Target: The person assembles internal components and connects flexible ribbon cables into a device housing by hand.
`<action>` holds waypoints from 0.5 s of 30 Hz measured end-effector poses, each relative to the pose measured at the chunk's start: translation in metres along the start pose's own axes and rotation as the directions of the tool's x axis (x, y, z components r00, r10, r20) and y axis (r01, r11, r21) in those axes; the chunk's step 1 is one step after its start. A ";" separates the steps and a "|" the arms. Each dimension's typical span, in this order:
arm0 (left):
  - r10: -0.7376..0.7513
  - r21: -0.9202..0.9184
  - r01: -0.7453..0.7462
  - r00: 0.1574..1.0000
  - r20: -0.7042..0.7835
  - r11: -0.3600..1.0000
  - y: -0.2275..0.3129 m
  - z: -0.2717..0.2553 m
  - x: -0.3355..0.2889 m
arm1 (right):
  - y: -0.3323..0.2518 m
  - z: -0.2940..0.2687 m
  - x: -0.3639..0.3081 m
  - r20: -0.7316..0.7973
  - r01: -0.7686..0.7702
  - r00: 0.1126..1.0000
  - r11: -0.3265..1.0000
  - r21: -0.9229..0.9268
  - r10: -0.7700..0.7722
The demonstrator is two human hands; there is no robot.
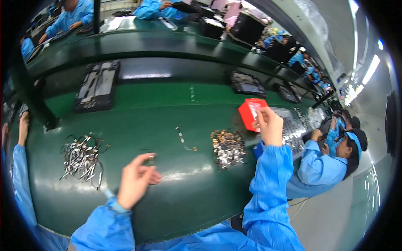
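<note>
Over the green table (176, 221), my left hand (136, 178) pinches a small flex cable (151, 160) between thumb and forefinger. My right hand (269, 125) is at the front of a red bin (246, 115), its fingertips pressed together; whatever they hold is too small to make out. Between my hands a single thin flex cable (181, 135) lies on the table. To the left of my left hand is a loose heap of dark and silver strip cables (81, 161). A denser pile of coppery and silver small parts (228, 148) lies left of my right forearm.
A clear plastic tray (291, 136) and a blue bin (258, 149) sit beside my right arm. Black trays (98, 85) rest along the table's back. A green post (35, 96) rises at the left. A co-worker (326, 163) sits at right; another person's arm (21, 167) reaches in at left.
</note>
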State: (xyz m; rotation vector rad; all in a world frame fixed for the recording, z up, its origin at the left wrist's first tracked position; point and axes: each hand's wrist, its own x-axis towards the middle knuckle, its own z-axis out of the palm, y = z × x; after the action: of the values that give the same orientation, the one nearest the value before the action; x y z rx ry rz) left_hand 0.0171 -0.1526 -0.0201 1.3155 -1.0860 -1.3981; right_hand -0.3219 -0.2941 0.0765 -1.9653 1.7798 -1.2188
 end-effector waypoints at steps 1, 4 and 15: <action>-0.034 0.023 0.034 0.999 -0.004 0.999 0.000 -0.012 0.003 | 0.032 -0.014 0.018 -0.020 -0.051 0.998 0.999 -0.016 0.051; -0.078 0.020 0.080 0.995 -0.069 0.997 -0.007 -0.047 0.006 | 0.089 -0.025 0.051 0.031 -0.194 0.978 0.956 -0.222 0.205; -0.041 0.231 0.089 0.978 -0.206 0.969 0.007 -0.060 -0.004 | 0.136 -0.027 0.065 -0.130 -0.232 0.971 0.668 -0.707 0.200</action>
State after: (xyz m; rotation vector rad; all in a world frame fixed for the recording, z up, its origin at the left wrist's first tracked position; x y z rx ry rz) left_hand 0.0778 -0.1512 -0.0158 1.6419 -1.1073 -1.1772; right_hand -0.4435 -0.3760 0.0327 -1.9601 2.7194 -0.4888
